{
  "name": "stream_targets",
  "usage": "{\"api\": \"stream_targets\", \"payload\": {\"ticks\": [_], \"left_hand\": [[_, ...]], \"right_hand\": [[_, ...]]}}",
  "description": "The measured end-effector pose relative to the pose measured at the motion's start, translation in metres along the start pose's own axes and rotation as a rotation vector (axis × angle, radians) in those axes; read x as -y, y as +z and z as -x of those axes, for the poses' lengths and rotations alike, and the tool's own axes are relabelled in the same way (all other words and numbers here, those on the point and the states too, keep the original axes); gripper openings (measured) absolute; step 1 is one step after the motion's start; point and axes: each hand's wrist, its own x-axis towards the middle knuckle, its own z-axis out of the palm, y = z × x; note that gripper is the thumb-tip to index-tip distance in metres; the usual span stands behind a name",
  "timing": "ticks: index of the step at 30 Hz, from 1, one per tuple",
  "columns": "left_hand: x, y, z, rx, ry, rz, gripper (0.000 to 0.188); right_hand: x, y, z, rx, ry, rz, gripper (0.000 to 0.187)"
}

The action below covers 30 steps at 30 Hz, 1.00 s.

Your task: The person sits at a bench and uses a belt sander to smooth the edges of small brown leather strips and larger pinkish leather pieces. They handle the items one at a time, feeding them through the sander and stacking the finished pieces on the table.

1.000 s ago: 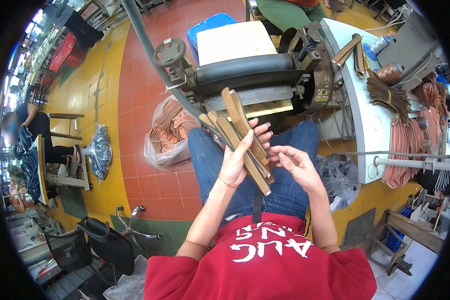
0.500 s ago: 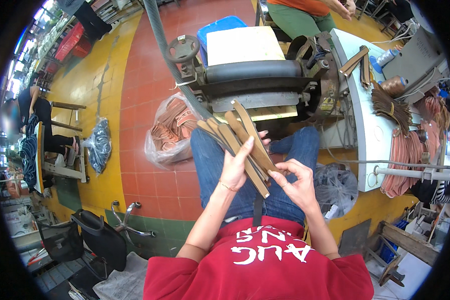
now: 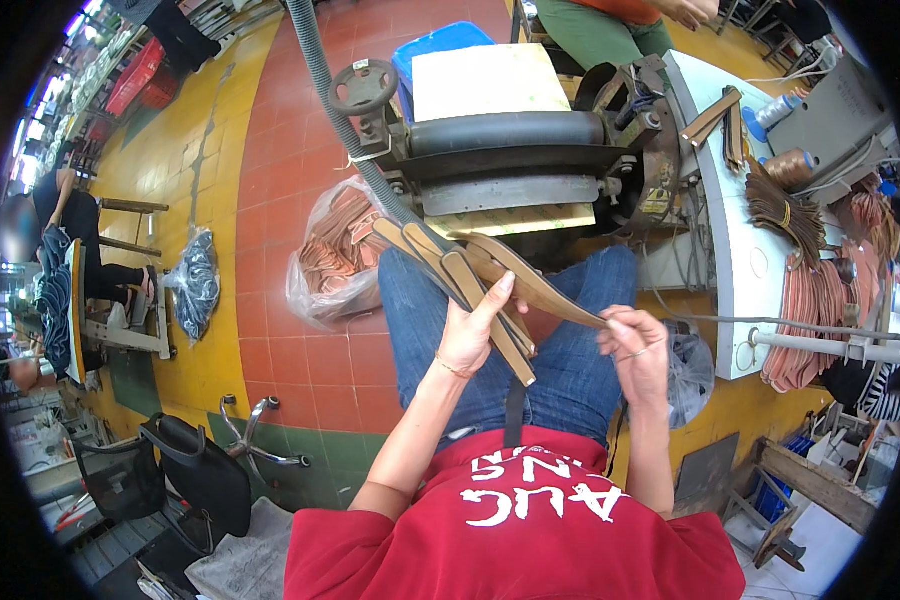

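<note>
One brown strap (image 3: 555, 300) runs leftward and away from our right hand (image 3: 638, 343), its bowed long axis crossing beside the left thumb, its near end pinched between right thumb and fingertips. We note the left hand (image 3: 467, 342) closed around a fanned strap bundle (image 3: 457, 272); whether it also pins the single strap, we cannot tell. Beyond the left fingers we log the roller machine's steel plate (image 3: 510, 195); between both hands, a gap over the jeans (image 3: 572, 350).

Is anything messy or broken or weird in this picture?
Nothing looks clearly broken or spilled. The oddest bit: the brown strips in the left hand fan unevenly, and one curves away from the bunch, its end pinched by the right hand.
</note>
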Motion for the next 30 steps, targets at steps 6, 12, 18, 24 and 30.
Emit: {"api": "stream_targets", "payload": {"ticks": [6,12,18,24,30], "left_hand": [[-0.004,0.000,-0.001,-0.031,0.057,-0.017,0.025],[-0.006,-0.001,0.009,-0.036,0.032,0.027,0.025],[-0.002,-0.003,0.007,-0.051,0.079,-0.134,0.027],[0.002,0.008,0.005,-0.233,0.581,-0.591,0.026],[0.009,0.020,0.013,-0.060,0.848,-1.249,0.035]], "right_hand": [[0.029,0.001,-0.004,0.122,0.006,0.246,0.040],[0.000,0.009,-0.001,0.242,0.235,-0.007,0.039],[0.007,0.004,-0.009,-0.068,-0.118,-0.104,0.015],[0.070,0.003,-0.014,-0.351,-0.459,0.529,0.007],[0.031,0.074,0.003,-0.182,-0.370,0.740,0.019]]}}
